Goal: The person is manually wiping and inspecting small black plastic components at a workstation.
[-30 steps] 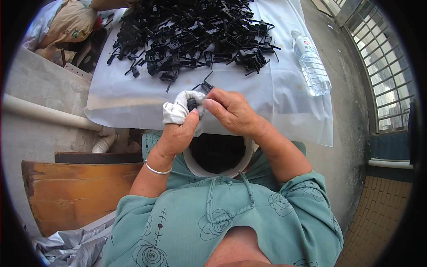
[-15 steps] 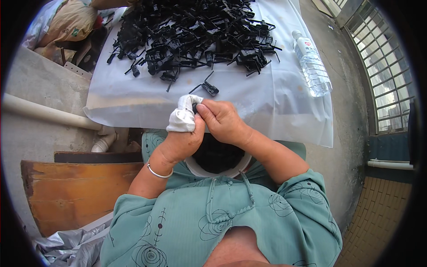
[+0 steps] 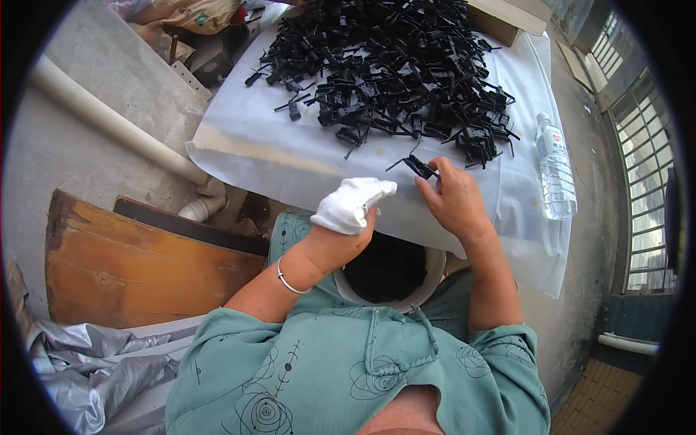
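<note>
Near the table's front edge, my right hand (image 3: 460,199) has thumb and fingers closed about one end of a small black plastic part (image 3: 418,167), which has thin arms sticking out. White cloth (image 3: 349,205) covers the fingers of my left hand (image 3: 337,245), leaving its back and wrist bare. Those fingers look curled toward the right, but the cloth hides whether they grip anything. Below the hands, a white bucket (image 3: 433,284) stands between my knees with a dark mass inside. Beyond them lies a big heap of similar black parts (image 3: 391,72).
White plastic sheeting (image 3: 254,168) covers the table. A clear water bottle (image 3: 555,170) lies at its right, and an open cardboard box (image 3: 500,20) sits at the back. To the left are a pale pipe (image 3: 116,119) and a brown wooden board (image 3: 138,268).
My hands have come apart. The right one has moved forward to the lone black part on the sheet; the dark piece seen between both hands is no longer visible. The view has shifted and turned.
</note>
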